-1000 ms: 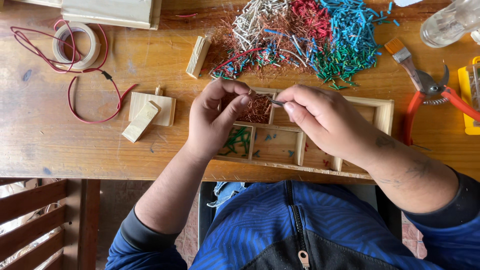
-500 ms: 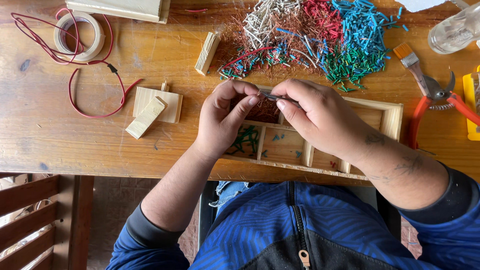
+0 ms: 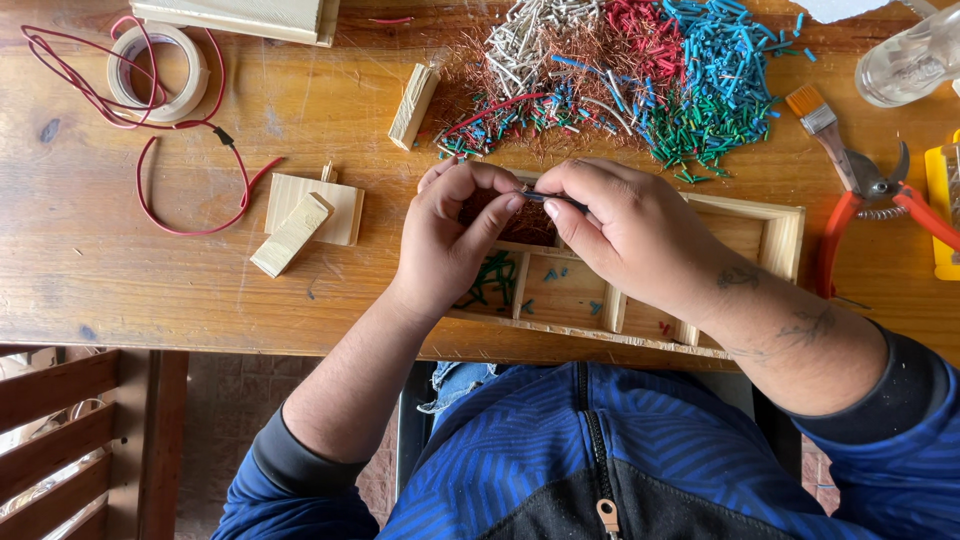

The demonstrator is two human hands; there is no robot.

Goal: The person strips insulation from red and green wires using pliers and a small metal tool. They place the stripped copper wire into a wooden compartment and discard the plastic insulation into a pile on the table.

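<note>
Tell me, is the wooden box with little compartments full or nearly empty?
Nearly empty. The wooden compartment tray shows mostly bare wood: a few green wire bits lie in one section, reddish strands in another.

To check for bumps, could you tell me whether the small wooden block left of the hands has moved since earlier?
No. The small wooden block still lies slanted over the square plate's lower left corner.
</note>
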